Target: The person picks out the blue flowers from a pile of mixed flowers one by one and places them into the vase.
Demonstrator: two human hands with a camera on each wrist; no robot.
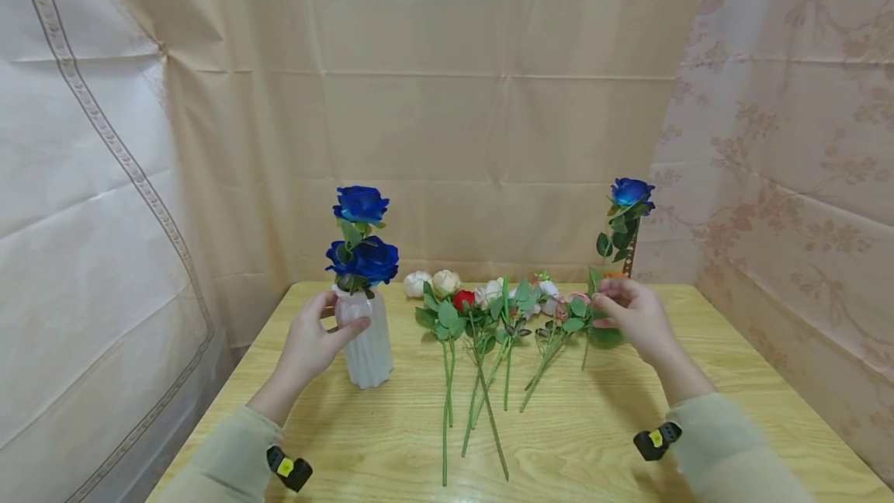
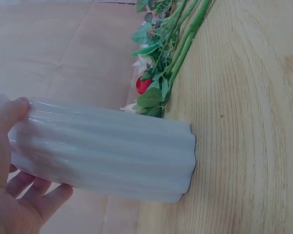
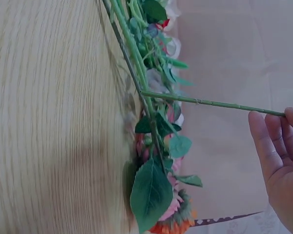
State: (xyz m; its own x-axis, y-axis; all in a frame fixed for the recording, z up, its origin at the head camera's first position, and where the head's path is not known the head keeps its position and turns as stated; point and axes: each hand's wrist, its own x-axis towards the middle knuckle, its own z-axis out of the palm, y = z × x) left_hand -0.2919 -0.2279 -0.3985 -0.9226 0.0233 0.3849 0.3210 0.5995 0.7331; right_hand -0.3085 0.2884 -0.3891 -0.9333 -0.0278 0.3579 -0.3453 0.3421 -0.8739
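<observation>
A white ribbed vase (image 1: 368,344) stands upright on the left part of the table, with several blue roses (image 1: 365,243) in its mouth. My left hand (image 1: 317,338) grips it near the neck, thumb on one side and fingers on the other, as the left wrist view shows of the vase (image 2: 102,146). On the right, my right hand (image 1: 639,317) pinches the stem of another blue rose (image 1: 632,192), held upright with its bloom above the hand. In the right wrist view the thin green stem (image 3: 210,103) runs down from the fingertips; the bloom is out of that view.
Artificial flowers lie in a row along the wooden table (image 1: 580,441), stems toward me: a cream flower (image 1: 445,283), a red rose (image 1: 463,300), white and pink ones. An orange flower (image 3: 173,226) lies at the right end. Curtains (image 1: 489,130) hang behind the table.
</observation>
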